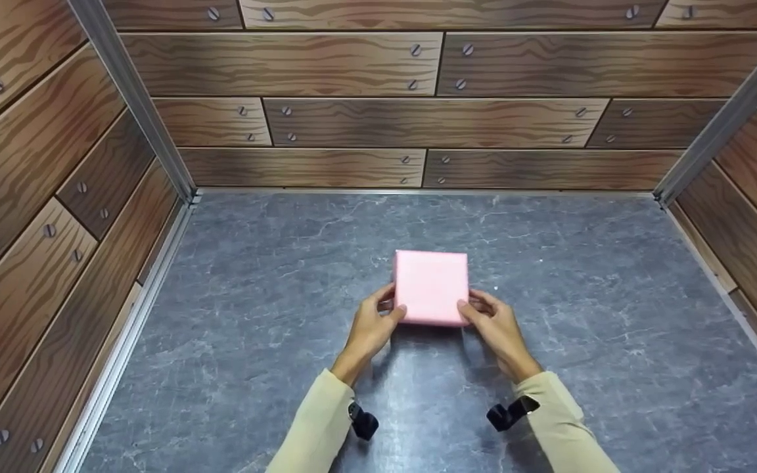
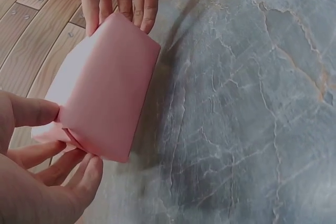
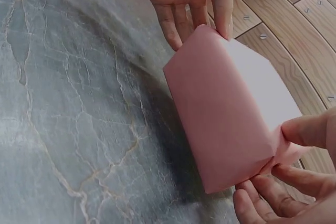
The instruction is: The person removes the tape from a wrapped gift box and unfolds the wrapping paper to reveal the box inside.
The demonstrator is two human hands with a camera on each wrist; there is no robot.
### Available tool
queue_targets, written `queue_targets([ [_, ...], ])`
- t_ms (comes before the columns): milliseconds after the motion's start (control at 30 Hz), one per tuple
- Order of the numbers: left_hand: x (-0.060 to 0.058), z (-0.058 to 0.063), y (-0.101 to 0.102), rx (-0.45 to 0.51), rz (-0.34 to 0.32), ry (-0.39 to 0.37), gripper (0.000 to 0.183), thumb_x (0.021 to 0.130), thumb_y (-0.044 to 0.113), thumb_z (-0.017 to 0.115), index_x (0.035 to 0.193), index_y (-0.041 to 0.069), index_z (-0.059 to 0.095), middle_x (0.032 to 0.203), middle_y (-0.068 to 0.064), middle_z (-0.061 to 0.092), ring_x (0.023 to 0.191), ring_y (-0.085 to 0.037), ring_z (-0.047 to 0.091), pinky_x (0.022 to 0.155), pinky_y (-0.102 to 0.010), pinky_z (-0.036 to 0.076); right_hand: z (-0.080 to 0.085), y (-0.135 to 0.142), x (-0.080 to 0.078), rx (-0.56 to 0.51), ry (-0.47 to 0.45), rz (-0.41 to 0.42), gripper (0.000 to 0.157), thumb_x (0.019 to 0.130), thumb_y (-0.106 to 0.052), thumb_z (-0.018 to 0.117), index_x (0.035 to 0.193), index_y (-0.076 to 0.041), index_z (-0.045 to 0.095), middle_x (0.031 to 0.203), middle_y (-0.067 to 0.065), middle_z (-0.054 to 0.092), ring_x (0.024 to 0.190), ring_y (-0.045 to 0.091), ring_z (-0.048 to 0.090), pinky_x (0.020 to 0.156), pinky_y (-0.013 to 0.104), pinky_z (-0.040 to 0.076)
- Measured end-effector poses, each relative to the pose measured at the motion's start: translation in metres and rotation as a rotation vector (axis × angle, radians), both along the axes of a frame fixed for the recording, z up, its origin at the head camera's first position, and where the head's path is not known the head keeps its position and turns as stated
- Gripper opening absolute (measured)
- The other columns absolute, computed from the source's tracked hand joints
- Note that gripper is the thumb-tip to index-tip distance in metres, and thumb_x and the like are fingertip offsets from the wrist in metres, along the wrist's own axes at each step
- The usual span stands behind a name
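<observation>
A pink paper-wrapped box (image 1: 431, 287) is held between both hands over the grey marbled surface. My left hand (image 1: 372, 326) grips its left side, thumb on the top near the front corner and fingers along the side. Mirroring it, my right hand (image 1: 497, 328) grips the right side, thumb on the top edge. In the left wrist view, the wrapped box (image 2: 113, 82) shows a plain front face and a folded paper flap at the end by the left fingers. A similar fold shows on the box (image 3: 226, 103) by the right fingers in the right wrist view.
The grey marbled surface (image 1: 253, 282) spreads around the hands. Wood-print panels (image 1: 352, 121) stand at the back and on both sides, with metal posts (image 1: 135, 98) at the corners. Each sleeved wrist carries a small black camera (image 1: 363, 420).
</observation>
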State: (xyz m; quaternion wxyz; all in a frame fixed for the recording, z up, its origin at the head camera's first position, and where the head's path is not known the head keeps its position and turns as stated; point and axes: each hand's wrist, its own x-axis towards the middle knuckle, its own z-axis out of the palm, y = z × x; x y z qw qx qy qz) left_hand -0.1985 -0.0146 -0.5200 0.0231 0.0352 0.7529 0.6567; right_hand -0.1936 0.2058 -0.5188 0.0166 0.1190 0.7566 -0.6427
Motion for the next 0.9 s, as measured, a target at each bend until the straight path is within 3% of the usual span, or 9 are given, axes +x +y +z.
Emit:
queue_targets([
  [200, 0.0033, -0.0014, 0.0018, -0.003, 0.002, -0.007, 0.048, 0.094, 0.004, 0.064, 0.139, -0.007, 0.055, 0.133, -0.020, 0.063, 0.115, -0.031, 0.062, 0.093, -0.035, 0.056, -0.0019, 0.0033, 0.0042, -0.015, 0.014, 0.012, 0.049, 0.096, -0.011, 0.069, 0.138, 0.007, 0.055, 0.128, 0.022, 0.063, 0.099, 0.011, 0.061, 0.082, 0.017, 0.052],
  [400, 0.0020, -0.0024, 0.0020, 0.002, -0.001, 0.029, 0.046, 0.095, 0.005, 0.062, 0.137, -0.011, 0.054, 0.131, -0.025, 0.062, 0.118, -0.036, 0.062, 0.099, -0.043, 0.053, -0.0003, 0.0022, 0.0060, -0.045, 0.055, 0.021, 0.047, 0.095, -0.006, 0.067, 0.138, 0.010, 0.054, 0.128, 0.025, 0.062, 0.097, 0.011, 0.061, 0.081, 0.019, 0.054],
  [633, 0.0019, 0.0028, 0.0032, 0.003, -0.001, 0.012, 0.046, 0.095, 0.009, 0.060, 0.137, -0.010, 0.055, 0.130, -0.023, 0.063, 0.121, -0.035, 0.059, 0.103, -0.046, 0.049, 0.0036, 0.0025, 0.0057, -0.074, 0.043, 0.006, 0.048, 0.097, -0.004, 0.064, 0.140, 0.011, 0.052, 0.133, 0.025, 0.059, 0.094, 0.007, 0.061, 0.082, 0.020, 0.053],
  [900, 0.0010, 0.0066, 0.0035, 0.075, 0.009, -0.032, 0.046, 0.098, 0.010, 0.055, 0.137, -0.013, 0.052, 0.136, -0.028, 0.058, 0.127, -0.038, 0.057, 0.100, -0.043, 0.053, 0.0076, 0.0022, 0.0026, -0.195, 0.035, 0.002, 0.042, 0.104, -0.011, 0.055, 0.139, 0.012, 0.052, 0.118, 0.016, 0.065, 0.093, 0.013, 0.064, 0.086, 0.025, 0.055],
])
